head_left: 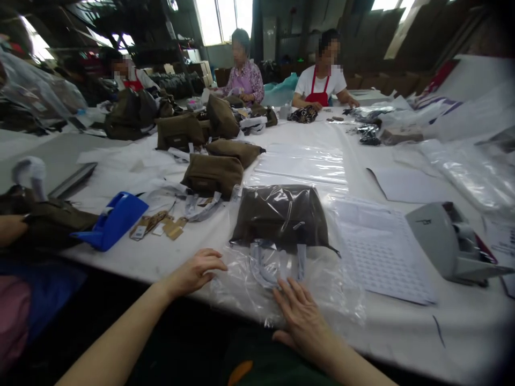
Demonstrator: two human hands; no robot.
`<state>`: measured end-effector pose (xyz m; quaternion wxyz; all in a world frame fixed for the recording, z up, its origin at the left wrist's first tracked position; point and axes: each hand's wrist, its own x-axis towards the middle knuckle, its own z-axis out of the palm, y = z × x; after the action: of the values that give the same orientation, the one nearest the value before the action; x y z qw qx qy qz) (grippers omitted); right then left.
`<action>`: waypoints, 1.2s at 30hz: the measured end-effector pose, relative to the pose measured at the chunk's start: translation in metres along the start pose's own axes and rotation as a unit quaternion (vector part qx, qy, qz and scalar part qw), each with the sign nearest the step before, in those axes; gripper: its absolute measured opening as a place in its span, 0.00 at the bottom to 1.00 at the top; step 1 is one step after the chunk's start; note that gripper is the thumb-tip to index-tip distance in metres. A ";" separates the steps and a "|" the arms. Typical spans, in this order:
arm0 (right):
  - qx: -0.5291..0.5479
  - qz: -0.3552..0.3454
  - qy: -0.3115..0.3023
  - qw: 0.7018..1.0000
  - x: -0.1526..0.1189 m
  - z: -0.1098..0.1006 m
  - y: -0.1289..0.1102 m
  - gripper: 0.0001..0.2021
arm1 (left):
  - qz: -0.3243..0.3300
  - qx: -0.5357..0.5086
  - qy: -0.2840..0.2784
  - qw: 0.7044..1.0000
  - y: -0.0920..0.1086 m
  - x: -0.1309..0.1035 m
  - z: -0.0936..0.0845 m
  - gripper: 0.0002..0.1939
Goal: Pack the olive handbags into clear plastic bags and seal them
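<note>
A dark olive handbag (281, 214) lies inside a clear plastic bag (333, 284) on the table in front of me. Its handles (259, 268), wrapped in pale material, point toward me. My right hand (300, 313) rests flat on the plastic by the handles, its fingers stretched out. At the left edge of the plastic, my left hand (201, 271) has its fingers extended and slightly bent, with nothing visible in its grasp. Whether its fingertips touch the plastic, I cannot tell.
Printed sheets (382, 252) and a grey tape dispenser (446, 241) are on the right. To the left are a blue tape dispenser (115, 220), tags (161, 225) and several olive bags (213, 174). Other people work across the table; another person's hand (12, 229) shows at far left.
</note>
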<state>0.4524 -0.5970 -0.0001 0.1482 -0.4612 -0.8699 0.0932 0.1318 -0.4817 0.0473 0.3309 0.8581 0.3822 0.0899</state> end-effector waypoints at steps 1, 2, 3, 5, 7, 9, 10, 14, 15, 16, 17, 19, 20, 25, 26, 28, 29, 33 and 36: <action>0.006 0.008 -0.027 1.000 0.001 0.005 0.000 0.37 | 0.016 0.033 -0.027 0.999 -0.006 -0.007 0.003 0.09; 0.010 0.013 -0.044 0.999 0.000 0.011 -0.001 0.34 | 0.030 0.054 -0.048 0.997 -0.012 -0.012 0.006 0.10; 0.011 0.014 -0.055 0.998 -0.001 0.016 -0.002 0.32 | 0.037 0.063 -0.060 0.995 -0.017 -0.015 0.009 0.11; 0.007 0.012 -0.063 0.998 -0.004 0.023 -0.005 0.28 | 0.038 0.057 -0.061 0.996 -0.023 -0.018 0.014 0.12; -0.001 0.012 -0.059 0.998 -0.007 0.026 -0.008 0.27 | 0.033 0.032 -0.043 0.998 -0.025 -0.018 0.015 0.12; -0.005 0.018 -0.048 0.999 -0.008 0.029 -0.011 0.28 | 0.028 0.007 -0.024 0.999 -0.026 -0.019 0.015 0.12; -0.003 0.019 -0.045 0.999 -0.007 0.030 -0.012 0.27 | 0.025 -0.004 -0.015 1.000 -0.025 -0.019 0.014 0.12; 0.048 0.026 -0.071 0.996 -0.001 0.033 -0.010 0.13 | 0.011 -0.012 0.056 0.998 -0.016 -0.010 0.011 0.13; 0.074 0.040 -0.078 0.993 0.001 0.033 -0.009 0.09 | 0.010 -0.005 0.082 0.997 -0.011 -0.004 0.009 0.12; 0.109 0.065 -0.082 0.989 0.004 0.032 -0.007 0.10 | 0.010 0.005 0.111 0.994 -0.006 0.004 0.008 0.12; 0.153 0.101 -0.088 0.979 0.007 0.031 -0.005 0.13 | 0.008 0.020 0.142 0.990 0.001 0.015 0.005 0.12; 0.277 0.196 -0.108 0.934 0.012 0.029 -0.002 0.19 | -0.008 0.051 0.201 0.978 0.015 0.041 0.001 0.12; 0.348 0.243 -0.115 0.898 0.014 0.030 -0.002 0.20 | -0.018 0.065 0.226 0.972 0.022 0.055 0.001 0.11; 0.512 0.384 -0.122 0.759 0.016 0.048 -0.003 0.24 | -0.072 0.090 0.319 0.941 0.046 0.119 0.024 0.06; 0.516 0.396 -0.130 0.749 0.015 0.054 -0.003 0.25 | -0.089 0.088 0.338 0.933 0.050 0.126 0.034 0.06; 0.536 0.407 -0.141 0.726 0.011 0.064 -0.004 0.25 | -0.122 0.081 0.375 0.916 0.057 0.135 0.057 0.07; 0.546 0.408 -0.145 0.717 0.010 0.067 -0.005 0.25 | -0.135 0.077 0.392 0.907 0.062 0.136 0.069 0.08; 0.557 0.407 -0.162 0.706 0.010 0.067 -0.008 0.26 | -0.151 0.074 0.437 0.883 0.079 0.135 0.109 0.10; 0.562 0.364 -0.200 0.716 0.011 0.060 -0.013 0.28 | -0.134 0.102 0.449 0.877 0.081 0.136 0.130 0.18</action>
<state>0.4159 -0.5963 -0.0511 0.1574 -0.5446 -0.4324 0.7012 0.3272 -0.4886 -0.0135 0.0428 0.6950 0.6081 0.3812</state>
